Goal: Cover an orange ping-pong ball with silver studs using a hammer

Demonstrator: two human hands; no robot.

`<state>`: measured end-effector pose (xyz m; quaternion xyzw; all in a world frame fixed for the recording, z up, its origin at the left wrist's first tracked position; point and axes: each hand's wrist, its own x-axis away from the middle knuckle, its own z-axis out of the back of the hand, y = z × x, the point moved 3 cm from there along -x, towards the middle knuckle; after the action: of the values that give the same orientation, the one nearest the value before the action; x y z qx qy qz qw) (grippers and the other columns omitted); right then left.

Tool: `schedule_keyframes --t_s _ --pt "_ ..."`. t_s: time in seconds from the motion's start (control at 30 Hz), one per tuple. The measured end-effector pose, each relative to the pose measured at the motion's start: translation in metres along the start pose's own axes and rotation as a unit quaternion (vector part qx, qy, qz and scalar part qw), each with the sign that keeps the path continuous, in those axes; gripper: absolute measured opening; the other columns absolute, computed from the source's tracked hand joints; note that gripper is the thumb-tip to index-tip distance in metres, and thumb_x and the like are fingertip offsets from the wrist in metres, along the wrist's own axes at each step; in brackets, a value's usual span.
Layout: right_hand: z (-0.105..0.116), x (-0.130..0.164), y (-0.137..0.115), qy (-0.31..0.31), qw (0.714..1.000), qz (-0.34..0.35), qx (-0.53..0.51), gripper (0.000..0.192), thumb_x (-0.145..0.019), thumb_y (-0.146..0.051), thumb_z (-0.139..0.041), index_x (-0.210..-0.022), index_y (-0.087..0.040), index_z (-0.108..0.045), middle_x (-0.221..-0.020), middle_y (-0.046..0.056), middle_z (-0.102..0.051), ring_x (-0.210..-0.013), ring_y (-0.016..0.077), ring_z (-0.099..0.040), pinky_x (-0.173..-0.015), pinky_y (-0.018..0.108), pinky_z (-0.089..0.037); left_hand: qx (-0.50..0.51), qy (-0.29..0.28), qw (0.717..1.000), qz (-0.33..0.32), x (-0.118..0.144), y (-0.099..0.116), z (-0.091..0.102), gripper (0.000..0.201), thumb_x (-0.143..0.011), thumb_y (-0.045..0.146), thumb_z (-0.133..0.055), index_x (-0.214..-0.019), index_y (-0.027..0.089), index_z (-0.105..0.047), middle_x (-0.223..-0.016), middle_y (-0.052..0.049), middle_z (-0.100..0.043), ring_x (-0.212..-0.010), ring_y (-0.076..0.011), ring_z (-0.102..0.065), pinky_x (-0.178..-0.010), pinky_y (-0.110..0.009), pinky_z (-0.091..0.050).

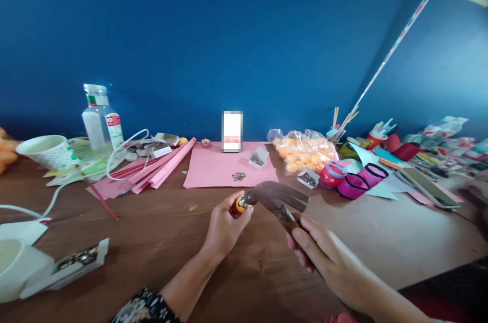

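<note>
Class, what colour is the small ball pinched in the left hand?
Orange ball, seen in the head view, against the hammer.

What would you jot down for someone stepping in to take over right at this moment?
Left hand: pinches a small orange ball on the wooden table.
Right hand: grips the handle of a claw hammer; its head is at the ball.
Nearby: loose small metal pieces on the pink paper sheet, a bag of orange balls behind.
Done: ball and hammer brought together.
Left: cannot tell whether anything is driven in yet.
</note>
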<state>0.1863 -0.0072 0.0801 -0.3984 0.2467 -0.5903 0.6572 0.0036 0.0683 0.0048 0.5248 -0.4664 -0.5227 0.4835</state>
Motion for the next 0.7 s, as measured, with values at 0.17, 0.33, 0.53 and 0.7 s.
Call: schedule_keyframes --t_s 0.17,0.33,0.53,0.7 --pt "-0.003 -0.001 0.002 0.004 1.0 -0.01 0.002 0.036 -0.084 -0.051 -0.033 -0.082 -0.019 -0.05 -0.067 0.0 -0.053 -0.058 0.0115 -0.049 -0.056 0.023 -0.042 -0.059 0.014 0.997 -0.037 0.002 0.0 0.003 0.041 -0.061 0.027 -0.064 -0.101 0.017 -0.063 -0.079 -0.003 -0.067 -0.063 -0.0135 -0.059 -0.062 -0.024 -0.048" --pt "-0.007 -0.001 0.002 -0.001 1.0 0.001 0.028 0.032 -0.089 -0.043 -0.028 -0.083 -0.019 -0.049 -0.069 0.0 -0.054 -0.058 0.0102 -0.049 -0.057 0.022 -0.041 -0.087 0.026 0.994 -0.058 0.003 0.005 0.003 0.041 -0.06 0.026 -0.064 -0.1 0.017 -0.063 -0.074 -0.002 -0.066 -0.059 -0.0122 -0.056 -0.06 -0.022 -0.047" --pt "-0.003 -0.004 0.006 -0.005 0.998 0.026 0.058 0.029 -0.089 -0.039 -0.032 -0.079 -0.018 -0.05 -0.062 -0.002 -0.053 -0.057 0.0103 -0.05 -0.055 0.021 -0.039 -0.079 0.011 0.996 -0.043 0.003 0.003 0.001 0.036 -0.062 0.027 -0.062 -0.096 0.015 -0.062 -0.078 -0.003 -0.066 -0.067 -0.0139 -0.059 -0.064 -0.025 -0.048" --pt "0.021 -0.018 0.021 0.085 0.986 0.065 0.127 0.024 -0.084 -0.035 -0.041 -0.09 -0.018 -0.055 -0.073 0.002 -0.061 -0.064 0.0142 -0.056 -0.06 0.023 -0.041 -0.076 0.027 0.997 0.01 0.0 -0.003 0.003 0.04 -0.066 0.031 -0.06 -0.103 0.017 -0.056 -0.088 -0.006 -0.065 -0.073 -0.016 -0.062 -0.067 -0.028 -0.05"
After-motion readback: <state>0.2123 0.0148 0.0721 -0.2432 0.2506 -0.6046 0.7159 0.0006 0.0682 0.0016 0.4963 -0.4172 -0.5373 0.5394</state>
